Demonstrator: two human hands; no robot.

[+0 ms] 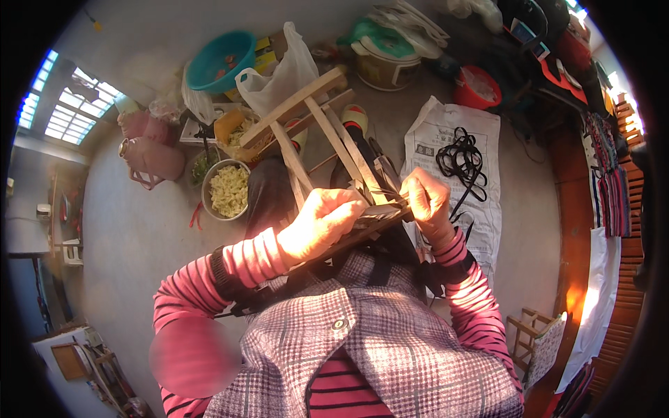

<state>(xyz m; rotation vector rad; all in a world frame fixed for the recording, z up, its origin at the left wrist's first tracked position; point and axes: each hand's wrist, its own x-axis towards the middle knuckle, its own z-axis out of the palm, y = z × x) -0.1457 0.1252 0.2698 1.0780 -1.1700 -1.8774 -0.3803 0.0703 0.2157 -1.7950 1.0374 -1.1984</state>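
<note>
A wooden stool frame [293,150] with pale bare legs and rails rests across my lap, its legs pointing away from me. Dark flat strips [380,211] run along its near end, between my two hands. My left hand [324,221] is closed in a pinch over this end; its fingers hide what they hold. On the right, my right hand [426,200] pinches a black strap at the corner of the frame. A loose coil of black strap [461,164] lies to the right, with a length trailing toward my right hand.
Under the coil lies a white woven sack [491,136]. On the left stand a metal bowl of pale chopped food [228,189] and a pink jug [155,159]. Farther off are a teal basin [221,59], a white plastic bag [282,78], a lidded bucket [387,66] and a red bowl [478,87].
</note>
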